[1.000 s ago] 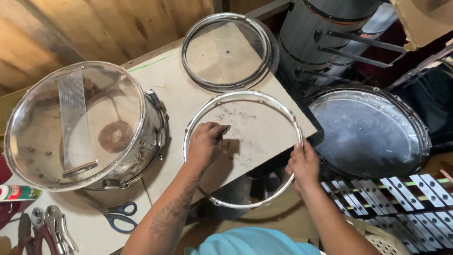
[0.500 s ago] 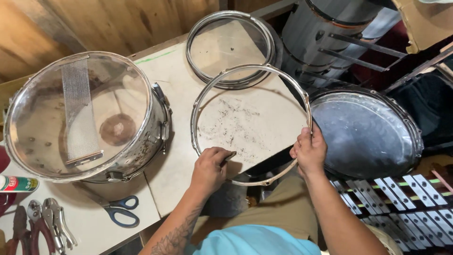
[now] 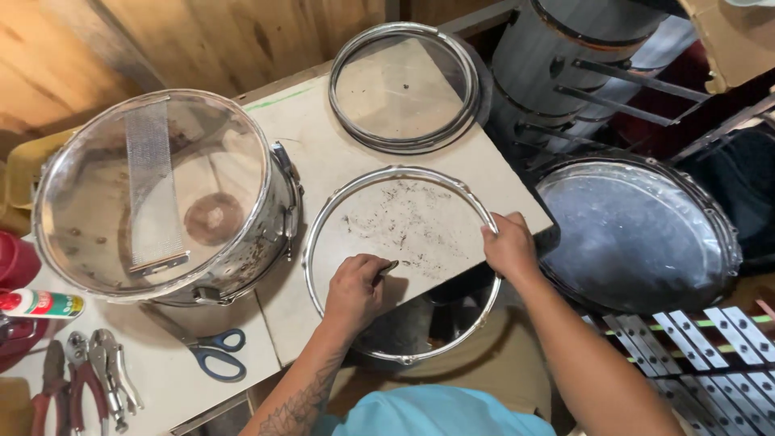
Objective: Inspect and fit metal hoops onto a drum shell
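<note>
On the bench, pliers and scissors lie left, beside a drum with a clear skin. The metal hoop has slid back toward the bench edge, half overhanging. The left hand now rests inside it, clenched on a small dark tool; the right hand grips its rim.

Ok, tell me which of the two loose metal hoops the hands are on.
The nearer hoop, overhanging the table edge: right hand grips its rim, left hand rests inside. The far hoop lies untouched.
</note>
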